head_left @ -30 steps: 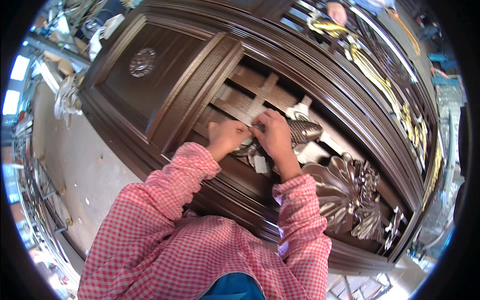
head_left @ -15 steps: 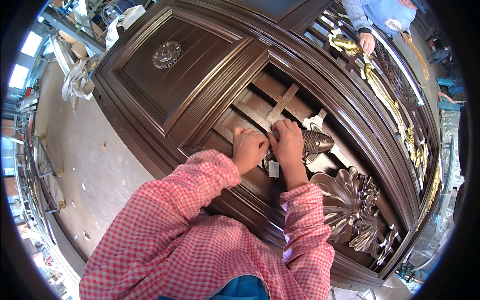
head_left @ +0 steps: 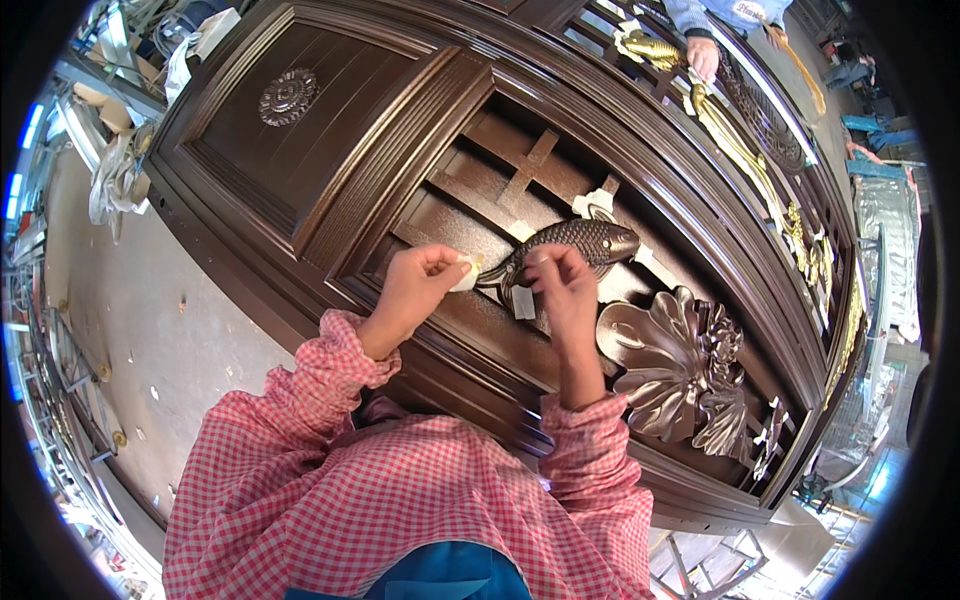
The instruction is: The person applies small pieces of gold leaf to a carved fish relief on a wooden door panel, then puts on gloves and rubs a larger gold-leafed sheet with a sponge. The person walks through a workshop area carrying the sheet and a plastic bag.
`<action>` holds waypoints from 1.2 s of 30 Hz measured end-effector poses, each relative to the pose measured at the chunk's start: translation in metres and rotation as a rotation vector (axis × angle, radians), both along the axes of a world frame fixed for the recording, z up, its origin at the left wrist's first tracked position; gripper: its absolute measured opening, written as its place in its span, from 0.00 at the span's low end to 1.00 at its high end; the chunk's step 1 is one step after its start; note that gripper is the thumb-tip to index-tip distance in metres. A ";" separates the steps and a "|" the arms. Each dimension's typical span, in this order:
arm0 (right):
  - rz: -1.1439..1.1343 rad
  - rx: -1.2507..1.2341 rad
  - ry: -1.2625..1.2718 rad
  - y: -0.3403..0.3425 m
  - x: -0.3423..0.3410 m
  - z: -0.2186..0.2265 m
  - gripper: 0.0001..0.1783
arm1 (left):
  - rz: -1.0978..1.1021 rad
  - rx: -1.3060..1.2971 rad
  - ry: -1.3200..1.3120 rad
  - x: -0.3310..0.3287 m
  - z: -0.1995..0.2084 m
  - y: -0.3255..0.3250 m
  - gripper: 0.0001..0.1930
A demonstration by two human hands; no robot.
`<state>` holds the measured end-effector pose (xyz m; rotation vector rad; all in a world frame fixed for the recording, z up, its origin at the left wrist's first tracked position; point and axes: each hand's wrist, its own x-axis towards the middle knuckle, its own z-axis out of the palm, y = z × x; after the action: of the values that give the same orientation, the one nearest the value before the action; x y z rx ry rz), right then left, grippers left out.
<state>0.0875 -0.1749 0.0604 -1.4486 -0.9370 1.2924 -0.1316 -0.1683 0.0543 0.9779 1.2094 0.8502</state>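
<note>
A dark brown metal fish ornament lies on the lattice of a recessed panel, with pieces of whitish masking tape around its edges. Beside its tail, my left hand pinches a small piece of pale tape between thumb and fingertips. My right hand hovers over the fish's lower side near the tail, its fingers curled together; whether they hold anything is hidden. Below it, another tape piece shows by the tail. A bronze-brown leaf and flower ornament sits to the right.
The large brown door panel carries a round rosette at upper left. Across from me, a co-worker's hand rests near a gold fish ornament on another lattice. Bare floor lies left; a blue-topped rack stands far right.
My hands have moved apart: the left has drawn left with a piece of tape, and the right has lifted back from the fish. More of the fish shows. The whole view has shifted slightly.
</note>
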 end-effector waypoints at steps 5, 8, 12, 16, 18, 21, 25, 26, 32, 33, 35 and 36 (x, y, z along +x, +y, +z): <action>-0.024 -0.218 0.285 -0.045 -0.026 0.001 0.14 | -0.145 -0.052 0.022 0.009 0.013 -0.024 0.07; 0.042 -0.183 0.293 -0.063 -0.024 0.004 0.08 | -0.268 -0.033 0.098 0.009 0.018 -0.035 0.08; 0.007 -0.216 0.197 -0.093 -0.027 0.005 0.06 | -0.331 0.035 0.159 0.010 0.024 -0.055 0.12; -0.142 -0.180 0.370 -0.110 -0.040 -0.004 0.04 | -0.332 -0.001 0.212 0.012 0.024 -0.061 0.28; -0.200 -0.143 0.340 -0.111 -0.042 -0.009 0.04 | -0.243 0.001 0.159 0.011 0.022 -0.059 0.37; -0.249 -0.158 0.397 -0.107 -0.043 -0.012 0.04 | -0.235 -0.179 0.048 0.003 0.014 -0.045 0.39; -0.235 -0.182 0.378 -0.098 -0.044 -0.010 0.07 | -0.229 -0.156 0.080 -0.001 0.007 -0.037 0.28; -0.258 -0.170 0.338 -0.095 -0.045 -0.010 0.07 | -0.218 -0.127 0.107 -0.001 0.006 -0.036 0.26; -0.119 -0.303 0.300 -0.085 -0.038 -0.014 0.10 | -0.249 -0.056 0.144 -0.002 0.002 -0.024 0.21; -0.095 -0.303 0.329 -0.084 -0.039 -0.017 0.09 | -0.261 -0.060 0.146 -0.001 0.002 -0.023 0.21; -0.113 -0.293 0.297 -0.083 -0.039 -0.021 0.08 | -0.274 -0.053 0.165 0.001 0.002 -0.021 0.19; -0.120 -0.287 0.308 -0.083 -0.041 -0.023 0.08 | -0.276 -0.041 0.182 0.001 0.003 -0.021 0.18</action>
<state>0.0468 -0.2579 0.0378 -1.4402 -0.4689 1.5515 -0.1304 -0.1891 0.0570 1.1766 1.2048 0.5259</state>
